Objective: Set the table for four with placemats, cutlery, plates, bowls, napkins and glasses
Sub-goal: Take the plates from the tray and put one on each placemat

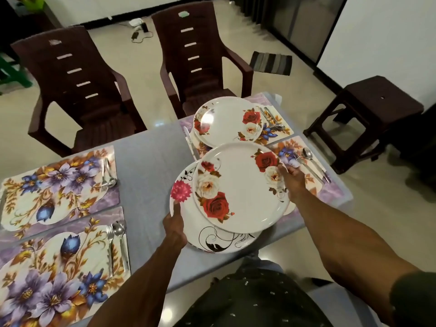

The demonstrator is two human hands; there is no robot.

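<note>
We see a rose-patterned plate (pixel 238 185) gripped at its far rim by the right hand (pixel 293 182), above the near right placemat (pixel 306 156). The left hand (pixel 175 223) grips a stack of plates (pixel 212 241) beneath it. Another rose plate (pixel 226 121) sits on the far placemat (pixel 280 121) on the surface (pixel 146 173).

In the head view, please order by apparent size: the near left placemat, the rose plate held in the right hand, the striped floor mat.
1. Near left placemat, though nearest the camera
2. Rose plate
3. Striped floor mat, though farthest away
</note>
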